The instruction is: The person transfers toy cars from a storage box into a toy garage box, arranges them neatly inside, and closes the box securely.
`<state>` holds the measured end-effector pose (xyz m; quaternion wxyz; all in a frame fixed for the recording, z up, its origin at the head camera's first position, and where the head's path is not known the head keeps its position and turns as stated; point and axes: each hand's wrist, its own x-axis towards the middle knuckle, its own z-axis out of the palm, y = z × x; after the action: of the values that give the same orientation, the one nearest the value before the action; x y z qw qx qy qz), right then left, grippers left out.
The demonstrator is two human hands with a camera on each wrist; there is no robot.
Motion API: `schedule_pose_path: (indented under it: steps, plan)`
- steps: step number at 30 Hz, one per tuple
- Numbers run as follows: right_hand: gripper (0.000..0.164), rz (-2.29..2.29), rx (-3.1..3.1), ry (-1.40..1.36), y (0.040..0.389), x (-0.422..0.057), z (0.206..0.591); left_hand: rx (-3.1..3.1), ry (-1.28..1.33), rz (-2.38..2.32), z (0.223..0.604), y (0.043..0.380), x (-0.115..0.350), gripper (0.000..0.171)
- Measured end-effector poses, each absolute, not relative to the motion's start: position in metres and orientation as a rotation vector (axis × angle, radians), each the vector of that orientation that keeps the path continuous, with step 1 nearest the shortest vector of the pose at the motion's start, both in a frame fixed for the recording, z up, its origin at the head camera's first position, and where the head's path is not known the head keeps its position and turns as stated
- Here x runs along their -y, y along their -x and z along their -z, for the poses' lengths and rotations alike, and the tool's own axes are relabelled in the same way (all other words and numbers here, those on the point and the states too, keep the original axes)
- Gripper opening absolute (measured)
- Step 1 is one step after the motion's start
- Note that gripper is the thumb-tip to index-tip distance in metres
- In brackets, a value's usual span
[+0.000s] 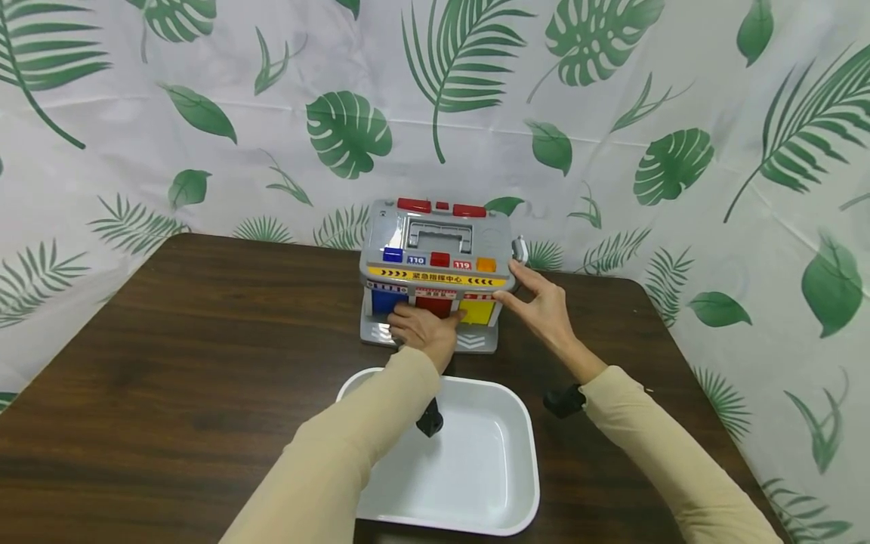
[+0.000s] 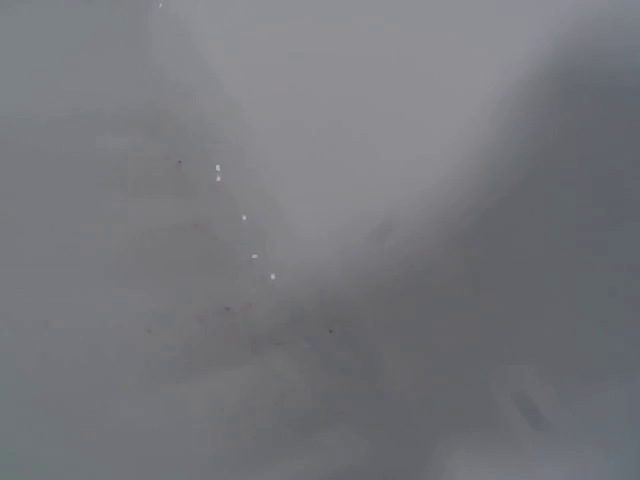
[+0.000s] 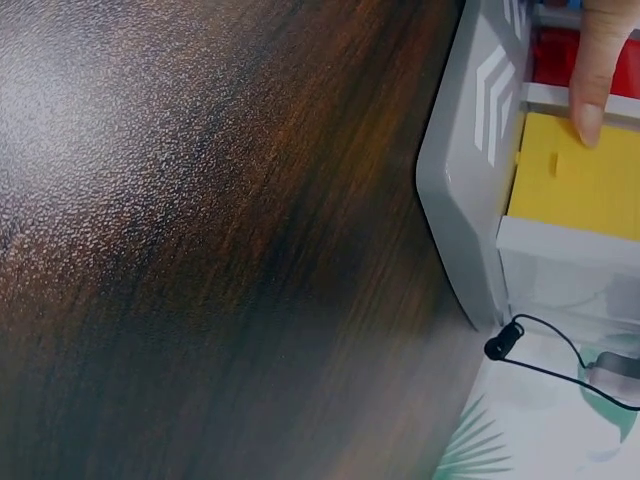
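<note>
A grey toy rescue garage [image 1: 435, 264] stands upright at the back of the table, with a blue door [image 1: 390, 302], a red door [image 1: 433, 305] and a yellow door [image 1: 477, 311] in its front. My left hand [image 1: 423, 331] is spread across the doors, its fingers at the blue one. In the right wrist view the left thumb [image 3: 590, 110] presses on the yellow door. My right hand [image 1: 544, 302] holds the garage's right front corner, thumb at the front and forefinger at the roof's side edge. The left wrist view is only a grey blur.
A white plastic tray [image 1: 519, 453] lies in front of the garage, partly under the left sleeve. A small black piece on a cord [image 3: 505, 342] hangs beside the garage's side. Behind the table hangs a leaf-patterned cloth [image 1: 272, 113].
</note>
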<state>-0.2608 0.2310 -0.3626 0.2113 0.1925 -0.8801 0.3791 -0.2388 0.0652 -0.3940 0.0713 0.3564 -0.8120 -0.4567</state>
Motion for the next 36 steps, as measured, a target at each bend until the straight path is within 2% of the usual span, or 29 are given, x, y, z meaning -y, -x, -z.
schedule_pose_path:
  steps: [18, 36]
  plan:
    - [0.063, -1.052, 2.464, -0.521, 0.262, -0.230, 0.361, 2.459, -1.099, 1.331, 0.393, 0.243, -0.064, 0.107]
    - [0.061, -1.059, 2.462, -0.563, 0.264, -0.231, 0.361, 2.471, -0.907, 1.642, 0.382, 0.230, -0.045, 0.104]
